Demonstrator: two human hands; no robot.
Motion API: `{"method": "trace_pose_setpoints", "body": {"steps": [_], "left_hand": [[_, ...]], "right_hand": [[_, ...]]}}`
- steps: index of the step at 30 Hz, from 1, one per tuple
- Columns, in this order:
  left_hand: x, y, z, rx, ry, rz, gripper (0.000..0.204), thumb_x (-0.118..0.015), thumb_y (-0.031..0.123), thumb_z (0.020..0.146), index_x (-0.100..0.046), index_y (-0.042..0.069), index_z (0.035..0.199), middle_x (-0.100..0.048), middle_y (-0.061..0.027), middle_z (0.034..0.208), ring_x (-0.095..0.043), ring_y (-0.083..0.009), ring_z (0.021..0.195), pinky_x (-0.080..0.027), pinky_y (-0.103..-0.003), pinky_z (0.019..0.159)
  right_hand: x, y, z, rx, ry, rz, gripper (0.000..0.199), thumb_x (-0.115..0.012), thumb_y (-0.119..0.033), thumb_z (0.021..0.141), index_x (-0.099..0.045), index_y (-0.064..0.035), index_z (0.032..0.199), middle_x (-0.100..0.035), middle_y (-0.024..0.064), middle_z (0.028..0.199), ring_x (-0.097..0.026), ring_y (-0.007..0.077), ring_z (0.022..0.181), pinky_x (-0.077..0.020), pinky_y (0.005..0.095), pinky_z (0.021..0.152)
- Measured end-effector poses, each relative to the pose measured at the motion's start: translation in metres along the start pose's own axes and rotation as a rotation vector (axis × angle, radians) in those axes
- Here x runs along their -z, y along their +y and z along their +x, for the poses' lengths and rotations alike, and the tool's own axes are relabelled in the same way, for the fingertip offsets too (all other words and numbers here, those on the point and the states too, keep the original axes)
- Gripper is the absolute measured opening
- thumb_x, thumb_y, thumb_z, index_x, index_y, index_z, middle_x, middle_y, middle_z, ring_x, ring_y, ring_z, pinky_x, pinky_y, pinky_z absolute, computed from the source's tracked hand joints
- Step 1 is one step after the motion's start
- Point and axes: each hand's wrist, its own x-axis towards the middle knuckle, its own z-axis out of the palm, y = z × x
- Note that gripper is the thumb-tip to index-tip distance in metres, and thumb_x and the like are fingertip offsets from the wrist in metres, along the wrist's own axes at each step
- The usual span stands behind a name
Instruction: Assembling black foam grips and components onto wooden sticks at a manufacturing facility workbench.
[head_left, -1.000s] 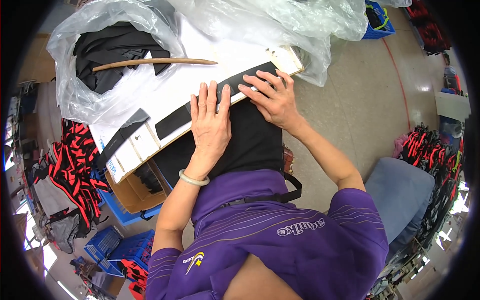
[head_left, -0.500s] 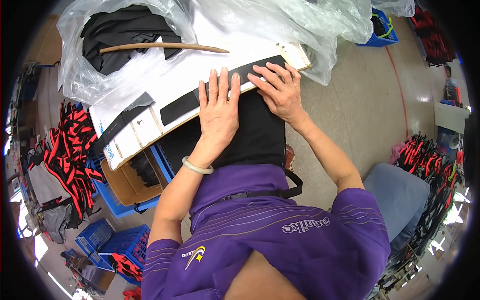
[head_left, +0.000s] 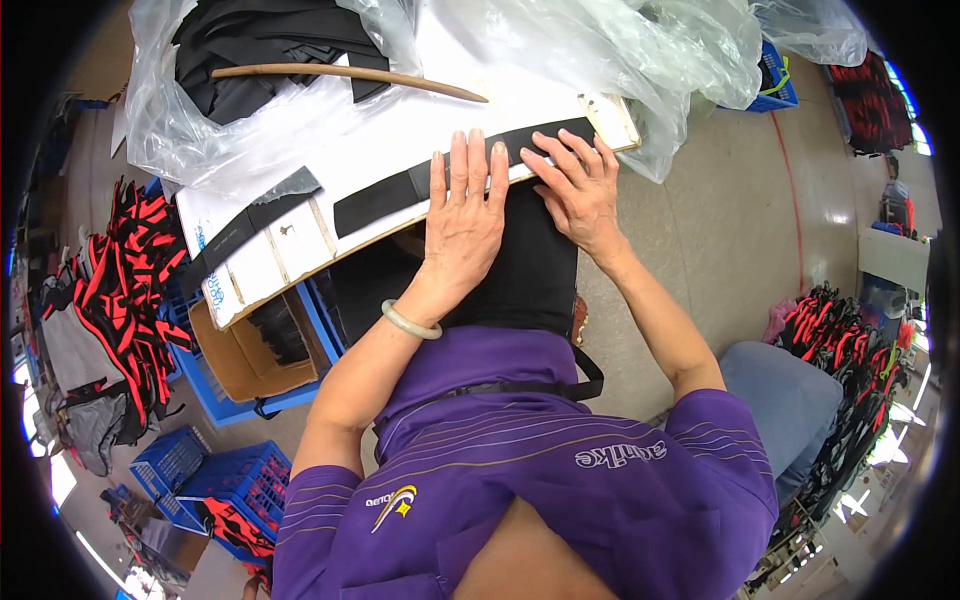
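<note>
A long black fabric strip (head_left: 376, 204) lies along the near edge of a white board-topped table (head_left: 395, 135). My left hand (head_left: 466, 228), a pale bangle on its wrist, rests flat across the middle of the strip with fingers stretched out. Farther right, my right hand (head_left: 585, 200) touches the strip near its right end, fingertips spread and slightly bent; its thumb is at the board's edge. A second black strip (head_left: 232, 238), with a greyish flap at its upper end, lies on the table's left part. Behind the hands is a curved wooden stick (head_left: 350, 72).
An opened clear plastic bag (head_left: 150, 130) of black fabric pieces (head_left: 255, 45) sits at the back left. More clear plastic (head_left: 665, 60) drapes the back right. A cardboard box (head_left: 235, 365) in a blue crate stands below the table's left; red-and-black goods (head_left: 120, 290) are piled beyond.
The view has shifted slightly, so table and hands appear farther right. Both hands stay on the strip in nearly the same places.
</note>
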Motion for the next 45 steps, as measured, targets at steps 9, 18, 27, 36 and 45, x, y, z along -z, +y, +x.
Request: {"method": "trace_pose_setpoints", "body": {"steps": [9, 18, 27, 36, 45], "left_hand": [[-0.002, 0.001, -0.003, 0.048, 0.005, 0.016, 0.061, -0.055, 0.008, 0.079, -0.035, 0.001, 0.136, -0.033, -0.0215, 0.141, -0.027, -0.0357, 0.135, -0.018, -0.051, 0.109], [-0.002, 0.002, -0.002, 0.047, 0.006, 0.023, 0.057, -0.054, 0.007, 0.079, -0.038, -0.002, 0.132, -0.034, -0.0222, 0.14, -0.028, -0.0361, 0.134, -0.018, -0.052, 0.109], [0.002, 0.0, -0.004, 0.015, -0.025, 0.003, 0.053, -0.051, 0.012, 0.082, -0.039, -0.003, 0.132, -0.032, -0.024, 0.14, -0.026, -0.0374, 0.134, -0.021, -0.053, 0.108], [-0.014, 0.0, -0.003, 0.067, 0.083, -0.024, 0.048, -0.043, 0.018, 0.089, -0.039, 0.004, 0.135, -0.034, -0.0238, 0.14, -0.032, -0.0383, 0.131, -0.027, -0.051, 0.105], [-0.009, -0.005, -0.005, 0.031, 0.013, 0.004, 0.058, -0.045, 0.024, 0.086, -0.033, 0.002, 0.138, -0.029, -0.0258, 0.142, -0.027, -0.0397, 0.134, -0.023, -0.058, 0.105]], "right_hand": [[0.005, -0.004, 0.002, -0.018, -0.034, 0.015, 0.049, -0.068, -0.012, 0.075, -0.059, -0.0254, 0.121, -0.052, -0.0065, 0.129, -0.044, 0.0187, 0.12, -0.023, 0.0437, 0.107], [0.001, -0.001, 0.0, -0.016, 0.002, 0.017, 0.047, -0.067, -0.012, 0.075, -0.059, -0.0254, 0.12, -0.053, -0.0066, 0.128, -0.044, 0.0188, 0.119, -0.0235, 0.0435, 0.107], [0.022, -0.038, 0.049, 0.092, 0.075, 0.258, 0.028, -0.071, -0.017, 0.072, -0.067, -0.0166, 0.1, -0.062, -0.0015, 0.106, -0.052, 0.0201, 0.104, -0.0338, 0.0418, 0.093], [-0.059, -0.108, 0.126, 0.327, -0.509, 0.411, 0.019, -0.071, -0.018, 0.069, -0.062, -0.0074, 0.082, -0.062, 0.0066, 0.083, -0.056, 0.0255, 0.085, -0.041, 0.0366, 0.079], [-0.072, -0.116, 0.132, 0.166, -0.484, 0.622, 0.019, -0.074, -0.016, 0.061, -0.069, -0.002, 0.074, -0.065, 0.0113, 0.07, -0.061, 0.0312, 0.066, -0.0472, 0.038, 0.064]]}}
